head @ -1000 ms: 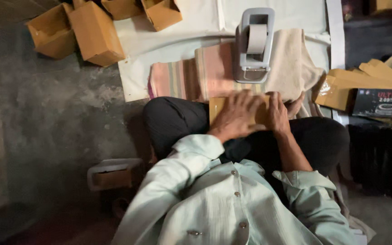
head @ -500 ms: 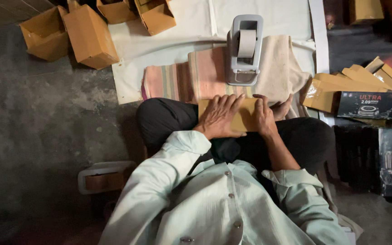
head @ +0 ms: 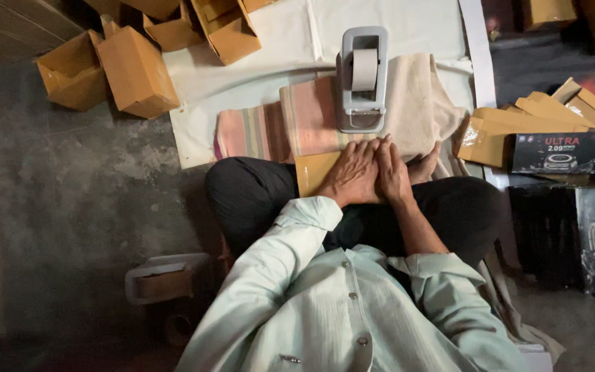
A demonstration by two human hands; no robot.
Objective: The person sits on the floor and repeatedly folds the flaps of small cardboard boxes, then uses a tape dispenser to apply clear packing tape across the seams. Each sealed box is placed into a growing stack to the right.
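— Head view: where are the hands, compared with half a second back?

— Both still lie on the brown cardboard box in the person's lap, atop the crossed legs in dark trousers. The left hand lies flat, fingers spread, palm pressing on the box; the right hand lies just beside it, touching it, also flat. Neither is closed around anything. Earlier they sat slightly apart on the box; now they are pressed together.

— And around them?

— A grey tape dispenser stands on a striped cloth just beyond the box, as before. Open cardboard boxes lie further off on the left, flat cartons on the right.
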